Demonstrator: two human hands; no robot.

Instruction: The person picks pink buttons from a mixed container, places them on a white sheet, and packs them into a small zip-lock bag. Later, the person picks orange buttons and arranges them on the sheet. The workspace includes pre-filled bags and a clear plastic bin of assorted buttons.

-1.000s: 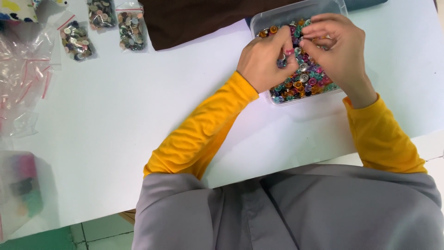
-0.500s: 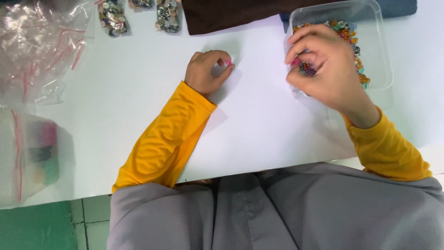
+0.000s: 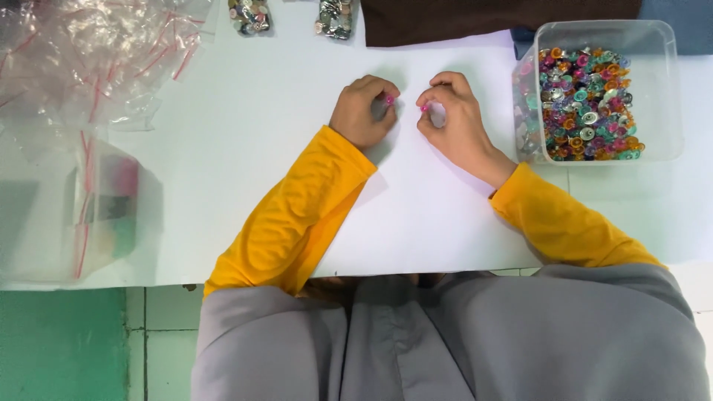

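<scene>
Head view: at frame centre, the left hand and right hand each pinch a small pink bead over the white table, beside a clear plastic tub of colourful beads at upper right.

Long bright yellow sleeves run up to the wrists behind both bare hands, with loose grey cloth draped over the lap.

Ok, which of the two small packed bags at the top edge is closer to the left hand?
The right-hand bag, filled with greyish pieces. It lies almost straight above the left hand; the other bag sits farther left.
</scene>
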